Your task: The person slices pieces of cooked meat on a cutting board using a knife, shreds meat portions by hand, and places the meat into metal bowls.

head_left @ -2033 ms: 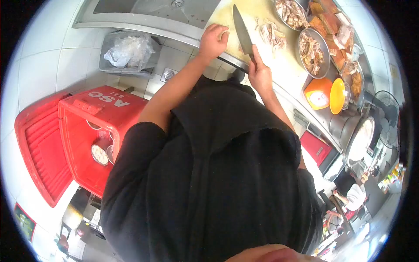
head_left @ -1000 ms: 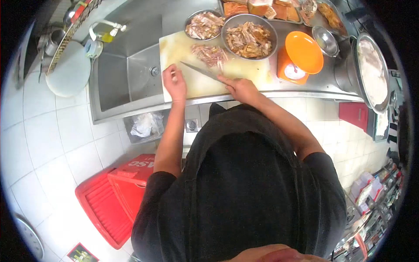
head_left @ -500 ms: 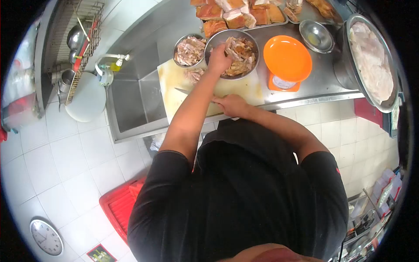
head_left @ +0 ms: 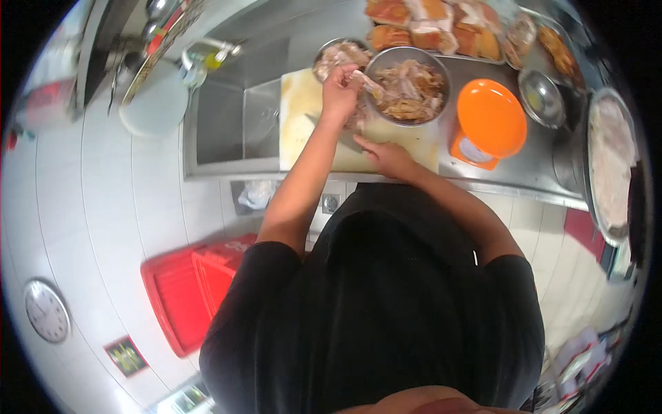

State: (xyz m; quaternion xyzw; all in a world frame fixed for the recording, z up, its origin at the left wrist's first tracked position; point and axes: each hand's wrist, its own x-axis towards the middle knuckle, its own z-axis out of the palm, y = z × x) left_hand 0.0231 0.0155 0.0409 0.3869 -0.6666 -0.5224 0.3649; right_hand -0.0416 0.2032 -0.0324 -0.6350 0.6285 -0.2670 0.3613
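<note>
My left hand (head_left: 341, 93) is closed on a piece of meat (head_left: 369, 84) at the left rim of the larger steel bowl (head_left: 445, 96), which holds sliced meat. Just behind that hand is a smaller bowl of pale meat (head_left: 341, 52). My right hand (head_left: 393, 159) grips a knife (head_left: 347, 139) low over the cutting board (head_left: 296, 124); its blade points left and passes partly behind my left forearm. A small heap of cut meat (head_left: 356, 119) lies on the board between my hands, partly covered.
An orange scale (head_left: 491, 119) stands right of the larger bowl, with a small steel bowl (head_left: 542, 99) beyond it. Trays of roasted meat (head_left: 434, 31) are at the back. The sink (head_left: 221, 117) is on the left, a large pan of pale meat (head_left: 611, 162) on the right.
My left hand went from above the board into the larger bowl, then came back left to its rim with a piece of meat. My right hand has kept hold of the knife. The view has shifted.
</note>
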